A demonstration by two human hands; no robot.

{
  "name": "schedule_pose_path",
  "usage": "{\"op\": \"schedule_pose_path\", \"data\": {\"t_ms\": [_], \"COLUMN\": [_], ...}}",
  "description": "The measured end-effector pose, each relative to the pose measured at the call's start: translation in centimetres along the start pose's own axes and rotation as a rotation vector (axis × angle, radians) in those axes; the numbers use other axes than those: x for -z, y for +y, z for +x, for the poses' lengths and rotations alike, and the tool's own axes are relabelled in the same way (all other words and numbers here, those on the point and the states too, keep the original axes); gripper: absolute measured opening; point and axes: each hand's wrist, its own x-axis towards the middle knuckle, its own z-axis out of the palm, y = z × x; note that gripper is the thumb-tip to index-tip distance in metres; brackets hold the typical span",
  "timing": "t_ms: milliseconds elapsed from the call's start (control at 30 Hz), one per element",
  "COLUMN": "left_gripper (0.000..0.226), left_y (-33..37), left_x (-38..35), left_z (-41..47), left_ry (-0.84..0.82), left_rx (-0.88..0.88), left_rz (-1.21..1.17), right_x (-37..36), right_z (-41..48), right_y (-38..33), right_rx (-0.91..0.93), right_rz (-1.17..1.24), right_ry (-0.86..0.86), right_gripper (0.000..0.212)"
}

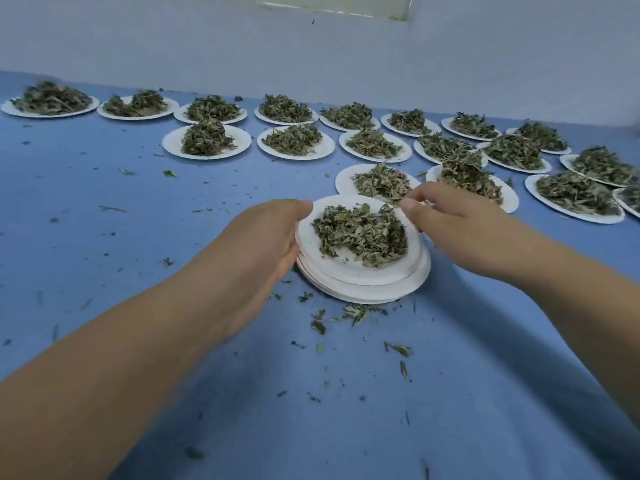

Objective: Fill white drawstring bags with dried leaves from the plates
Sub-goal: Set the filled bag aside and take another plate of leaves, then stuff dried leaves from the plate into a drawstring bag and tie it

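A stack of white paper plates (363,284) sits on the blue table (138,237) in front of me. Its top plate carries a pile of dried leaves (363,233). My left hand (273,237) grips the left rim of the top plate, thumb on top and fingers under. My right hand (453,220) holds the right rim of that plate with thumb and fingers. No white drawstring bag is in view.
Several white plates heaped with dried leaves (206,138) stand in rows across the far side and right of the table, the nearest (379,181) just behind the stack. Loose leaf bits (356,313) are scattered over the blue cloth. A pale wall (311,57) rises behind.
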Motion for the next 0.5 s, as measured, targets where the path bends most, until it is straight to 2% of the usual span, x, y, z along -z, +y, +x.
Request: {"op": "schedule_pose_path", "data": {"t_ms": [133, 200, 333, 400, 500], "left_gripper": [0.039, 0.041, 0.044, 0.045, 0.049], "left_y": [0.0, 0.1, 0.2, 0.4, 0.5], "left_x": [-0.5, -0.6, -1.5, -3.3, -8.2], "left_z": [-0.2, -0.4, -1.2, -1.5, -0.8], "left_ry": [0.078, 0.093, 0.161, 0.148, 0.021], "left_rx": [-0.050, -0.052, -0.135, -0.234, -0.399], "left_rz": [0.215, 0.267, 0.525, 0.615, 0.714], "right_x": [0.2, 0.0, 0.1, 1.0, 3.2], "right_z": [-0.6, -0.8, -1.1, -1.0, -0.7], "right_y": [0.6, 0.9, 1.4, 2.0, 3.8], "right_rx": [0.013, 0.047, 0.066, 0.051, -0.011], "right_rz": [0.060, 0.055, 0.042, 0.032, 0.015], "right_ry": [0.005, 0.022, 0.044, 0.086, 0.164], "right_gripper": [0.023, 0.023, 0.023, 0.025, 0.030]}}
